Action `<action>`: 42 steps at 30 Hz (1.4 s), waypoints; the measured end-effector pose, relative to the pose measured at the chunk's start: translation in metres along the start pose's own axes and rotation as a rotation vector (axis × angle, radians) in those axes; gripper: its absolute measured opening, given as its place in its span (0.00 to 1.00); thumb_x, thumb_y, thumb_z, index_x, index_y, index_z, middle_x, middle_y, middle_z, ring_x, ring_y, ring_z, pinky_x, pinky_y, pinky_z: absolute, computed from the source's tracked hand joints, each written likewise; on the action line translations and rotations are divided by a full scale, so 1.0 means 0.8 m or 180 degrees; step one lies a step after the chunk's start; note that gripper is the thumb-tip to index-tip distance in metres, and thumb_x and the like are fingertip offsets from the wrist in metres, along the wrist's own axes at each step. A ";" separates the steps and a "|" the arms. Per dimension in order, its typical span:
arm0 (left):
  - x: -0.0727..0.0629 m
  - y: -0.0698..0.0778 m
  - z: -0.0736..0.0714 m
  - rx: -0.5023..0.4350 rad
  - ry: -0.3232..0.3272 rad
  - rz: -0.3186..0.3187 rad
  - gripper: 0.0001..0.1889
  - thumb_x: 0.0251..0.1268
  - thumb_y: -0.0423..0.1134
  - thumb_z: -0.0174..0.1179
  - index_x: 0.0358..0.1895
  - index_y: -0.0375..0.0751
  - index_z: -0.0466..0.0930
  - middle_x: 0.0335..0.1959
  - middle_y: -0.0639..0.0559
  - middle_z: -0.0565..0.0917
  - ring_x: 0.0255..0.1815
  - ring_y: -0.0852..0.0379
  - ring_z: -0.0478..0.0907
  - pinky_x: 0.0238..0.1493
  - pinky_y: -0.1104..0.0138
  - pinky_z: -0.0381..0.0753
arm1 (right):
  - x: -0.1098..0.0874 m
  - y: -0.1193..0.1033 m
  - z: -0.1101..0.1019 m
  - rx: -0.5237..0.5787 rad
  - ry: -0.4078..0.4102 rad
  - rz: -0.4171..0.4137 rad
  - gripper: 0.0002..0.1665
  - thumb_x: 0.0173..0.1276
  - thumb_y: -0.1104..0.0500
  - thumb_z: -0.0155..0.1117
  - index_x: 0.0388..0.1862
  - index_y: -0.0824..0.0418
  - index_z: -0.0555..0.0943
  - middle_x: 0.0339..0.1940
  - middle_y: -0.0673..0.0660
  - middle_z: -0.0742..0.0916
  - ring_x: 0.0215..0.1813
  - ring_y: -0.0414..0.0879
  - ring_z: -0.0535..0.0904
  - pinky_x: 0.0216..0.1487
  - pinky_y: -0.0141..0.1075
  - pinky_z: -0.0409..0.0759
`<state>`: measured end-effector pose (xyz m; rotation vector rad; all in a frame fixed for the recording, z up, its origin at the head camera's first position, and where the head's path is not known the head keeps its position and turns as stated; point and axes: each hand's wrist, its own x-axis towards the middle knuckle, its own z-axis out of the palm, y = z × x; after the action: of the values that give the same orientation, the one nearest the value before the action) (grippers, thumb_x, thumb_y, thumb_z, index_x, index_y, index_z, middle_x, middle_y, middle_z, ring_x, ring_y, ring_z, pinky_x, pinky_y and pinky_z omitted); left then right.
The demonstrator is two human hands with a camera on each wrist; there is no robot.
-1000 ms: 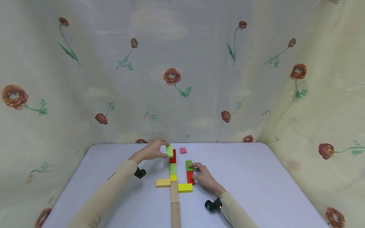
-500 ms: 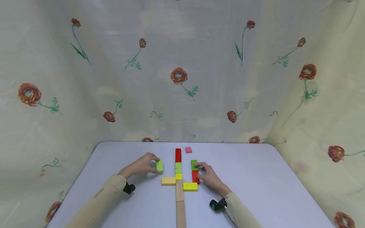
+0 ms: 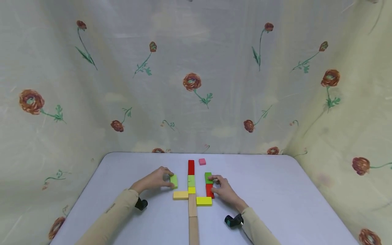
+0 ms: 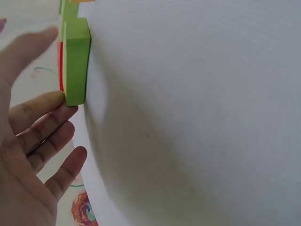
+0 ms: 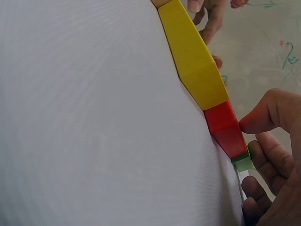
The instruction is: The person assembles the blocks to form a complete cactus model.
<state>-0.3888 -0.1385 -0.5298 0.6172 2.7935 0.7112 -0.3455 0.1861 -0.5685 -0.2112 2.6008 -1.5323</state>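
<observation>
My left hand point(image 3: 154, 179) is at a light green block point(image 3: 174, 181) left of the column. In the left wrist view, a fingertip meets one end of that block point(image 4: 77, 66), while the blurred thumb point(image 4: 37, 42) stands just off its other end. My right hand point(image 3: 227, 193) rests at the right side, index fingertip on a green block point(image 3: 207, 176) and thumb at the edge of a red block point(image 3: 209, 190) in line with it. A yellow block point(image 3: 203, 201) lies crosswise below these two; the right wrist view shows it end to end with the red block point(image 5: 228, 129).
Centrally, a column runs from a red block point(image 3: 191, 167) through light green point(image 3: 191, 181) and yellow point(image 3: 191, 190) to plain wooden blocks point(image 3: 192, 205). A pale yellow block point(image 3: 180, 195) branches left. Farther back sits a small pink block point(image 3: 202, 162). Flowered cloth point(image 3: 226, 102) surrounds the white table.
My left hand has carried the light green block from over the column's far red block to the left and nearer, then shifted slightly right. The left thumb is off it now. My right hand stays put.
</observation>
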 end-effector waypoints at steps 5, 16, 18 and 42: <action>-0.002 0.000 -0.002 -0.0045 0.0009 0.0052 0.28 0.52 0.54 0.71 0.55 0.43 0.82 0.56 0.48 0.79 0.62 0.48 0.71 0.63 0.53 0.70 | -0.002 -0.002 0.001 0.0001 0.0046 -0.0005 0.25 0.61 0.66 0.62 0.58 0.53 0.75 0.61 0.55 0.76 0.64 0.55 0.65 0.65 0.56 0.65; -0.008 0.002 -0.005 -0.0217 -0.0115 0.0046 0.28 0.52 0.53 0.71 0.55 0.45 0.82 0.57 0.49 0.79 0.63 0.48 0.70 0.63 0.52 0.70 | -0.003 -0.005 -0.001 -0.0003 0.0062 -0.0021 0.25 0.61 0.66 0.61 0.59 0.54 0.74 0.60 0.54 0.77 0.64 0.54 0.65 0.66 0.55 0.65; -0.009 0.002 -0.005 -0.0242 -0.0125 0.0065 0.28 0.52 0.53 0.71 0.56 0.45 0.82 0.57 0.50 0.79 0.63 0.48 0.70 0.63 0.52 0.70 | -0.003 -0.005 -0.001 0.0003 0.0064 -0.0022 0.25 0.62 0.66 0.61 0.59 0.53 0.74 0.60 0.54 0.76 0.64 0.54 0.65 0.66 0.55 0.65; -0.013 0.004 -0.005 -0.0281 -0.0264 0.0045 0.28 0.51 0.51 0.72 0.56 0.45 0.82 0.57 0.51 0.80 0.64 0.48 0.71 0.64 0.51 0.69 | 0.000 -0.003 0.003 0.0015 0.0030 0.0033 0.26 0.62 0.66 0.61 0.59 0.53 0.74 0.61 0.55 0.75 0.65 0.54 0.64 0.66 0.55 0.66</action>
<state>-0.3799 -0.1421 -0.5240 0.6357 2.6687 0.7883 -0.3448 0.1828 -0.5672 -0.1903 2.6010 -1.5394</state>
